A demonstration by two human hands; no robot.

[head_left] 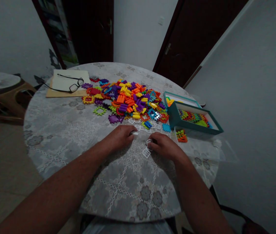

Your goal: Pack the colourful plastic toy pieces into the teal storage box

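Note:
My left hand (pixel 123 135) is closed, with a small stack of white plastic window pieces (pixel 135 135) pinched between thumb and fingers. Just across from it, my right hand (pixel 163 145) pinches one white window piece (pixel 149 142) at the fingertips. Another white lattice piece (pixel 146 153) lies on the tablecloth beneath that hand. Beyond both hands, several loose white window pieces (pixel 142 128) are scattered around a blue connector block (pixel 148 124).
A big heap of coloured plastic building pieces (pixel 128 97) covers the table's middle. At right stand a teal box (pixel 196 126) of sorted pieces and a clear tray (pixel 201 146). Eyeglasses (pixel 73 87) rest on a pale board (pixel 66 94) at left.

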